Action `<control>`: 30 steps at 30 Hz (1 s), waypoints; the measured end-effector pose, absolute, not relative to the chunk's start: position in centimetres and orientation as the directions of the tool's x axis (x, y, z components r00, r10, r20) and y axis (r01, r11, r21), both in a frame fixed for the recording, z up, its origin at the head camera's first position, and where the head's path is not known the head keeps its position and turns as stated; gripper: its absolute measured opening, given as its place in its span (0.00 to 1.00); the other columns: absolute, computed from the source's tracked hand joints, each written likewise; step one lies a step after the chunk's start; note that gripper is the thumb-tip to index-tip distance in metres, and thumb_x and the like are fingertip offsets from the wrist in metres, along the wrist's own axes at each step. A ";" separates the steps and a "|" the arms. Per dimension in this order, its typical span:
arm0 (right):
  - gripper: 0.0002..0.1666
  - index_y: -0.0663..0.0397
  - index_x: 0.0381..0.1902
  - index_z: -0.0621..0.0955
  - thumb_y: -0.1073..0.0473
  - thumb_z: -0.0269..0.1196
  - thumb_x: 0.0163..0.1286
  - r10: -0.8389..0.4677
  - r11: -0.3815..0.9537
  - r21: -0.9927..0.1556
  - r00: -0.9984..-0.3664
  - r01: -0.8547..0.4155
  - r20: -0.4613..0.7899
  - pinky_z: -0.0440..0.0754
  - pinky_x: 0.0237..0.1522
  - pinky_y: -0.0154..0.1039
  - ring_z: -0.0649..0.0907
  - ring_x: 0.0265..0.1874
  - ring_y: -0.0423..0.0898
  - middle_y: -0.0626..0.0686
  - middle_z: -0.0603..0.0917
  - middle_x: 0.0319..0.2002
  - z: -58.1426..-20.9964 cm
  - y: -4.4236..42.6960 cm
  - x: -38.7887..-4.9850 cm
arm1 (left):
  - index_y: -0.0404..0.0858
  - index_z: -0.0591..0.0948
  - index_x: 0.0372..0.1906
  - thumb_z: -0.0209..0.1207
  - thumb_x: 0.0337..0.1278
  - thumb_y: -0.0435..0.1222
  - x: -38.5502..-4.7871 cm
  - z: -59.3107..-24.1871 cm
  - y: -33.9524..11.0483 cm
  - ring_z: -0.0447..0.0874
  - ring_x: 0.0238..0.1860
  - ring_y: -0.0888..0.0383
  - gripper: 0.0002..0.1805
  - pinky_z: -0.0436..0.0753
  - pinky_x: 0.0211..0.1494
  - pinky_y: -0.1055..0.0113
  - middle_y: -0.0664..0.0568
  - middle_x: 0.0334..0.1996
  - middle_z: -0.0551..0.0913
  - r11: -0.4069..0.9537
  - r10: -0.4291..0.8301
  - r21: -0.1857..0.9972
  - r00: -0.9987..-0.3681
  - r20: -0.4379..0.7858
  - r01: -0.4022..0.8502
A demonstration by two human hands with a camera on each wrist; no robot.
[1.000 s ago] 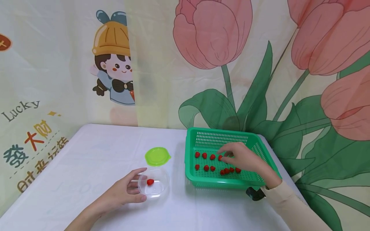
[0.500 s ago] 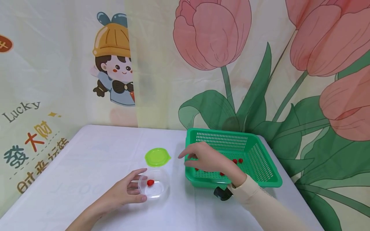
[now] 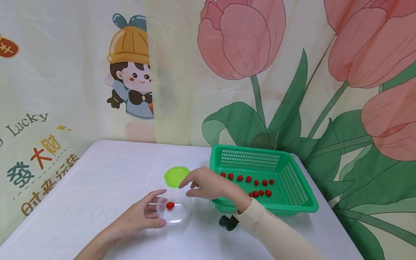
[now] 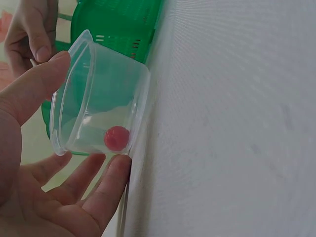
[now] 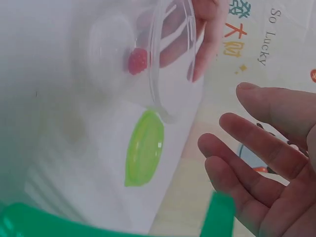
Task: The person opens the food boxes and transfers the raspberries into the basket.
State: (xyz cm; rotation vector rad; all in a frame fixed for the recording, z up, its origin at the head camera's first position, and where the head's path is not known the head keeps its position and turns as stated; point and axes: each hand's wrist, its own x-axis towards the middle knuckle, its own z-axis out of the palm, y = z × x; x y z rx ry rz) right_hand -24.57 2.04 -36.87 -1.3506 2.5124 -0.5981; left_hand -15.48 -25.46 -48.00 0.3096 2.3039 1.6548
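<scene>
My left hand (image 3: 143, 215) holds a clear plastic cup (image 3: 178, 213) from its left side, thumb and fingers around its wall. One red raspberry (image 4: 117, 138) lies at the bottom of the cup. My right hand (image 3: 208, 184) hovers over the cup's right side, by the basket's left edge. In the right wrist view its fingers (image 5: 247, 163) are spread, and nothing shows between them and the thumb. A green basket (image 3: 292, 169) on the right holds several raspberries (image 3: 248, 179) in rows; the right hand and forearm hide part of the front row.
A light green lid (image 3: 175, 176) lies on the white table (image 3: 130, 169) just behind the cup. A printed cloth (image 3: 182, 72) with tulips hangs behind the table. A black wrist camera (image 3: 228, 222) sits under the right wrist.
My right hand has moved left from above the basket to beside the cup. The left hand and the cup with its raspberry have stayed in place.
</scene>
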 end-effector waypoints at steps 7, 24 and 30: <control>0.17 0.50 0.58 0.89 0.61 0.73 0.72 -0.838 0.497 -0.457 -0.544 -0.738 -0.033 0.82 0.47 0.23 0.86 0.41 0.32 0.42 0.90 0.50 -38.2 0.6 -24.4 | 0.52 0.59 0.84 0.77 0.59 0.42 -15.5 -48.0 -25.5 0.80 0.68 0.44 0.53 0.82 0.60 0.73 0.42 0.76 0.70 0.326 0.338 0.946 -0.934 -0.113 0.003; 0.17 0.52 0.58 0.89 0.63 0.72 0.72 -0.835 0.519 -0.459 -0.542 -0.721 -0.093 0.82 0.44 0.22 0.87 0.39 0.33 0.45 0.91 0.51 -39.0 -0.9 -24.4 | 0.53 0.58 0.84 0.77 0.60 0.41 -15.4 -48.1 -25.6 0.81 0.68 0.43 0.52 0.83 0.59 0.73 0.41 0.76 0.69 0.309 0.338 0.951 -0.934 -0.121 -0.011; 0.18 0.52 0.59 0.89 0.64 0.73 0.72 -0.839 0.513 -0.485 -0.534 -0.709 -0.107 0.83 0.45 0.21 0.88 0.41 0.34 0.45 0.92 0.51 -39.8 -1.3 -24.3 | 0.53 0.59 0.84 0.77 0.60 0.41 -15.4 -48.0 -25.5 0.80 0.68 0.43 0.52 0.82 0.59 0.74 0.41 0.76 0.68 0.299 0.342 0.954 -0.932 -0.122 -0.015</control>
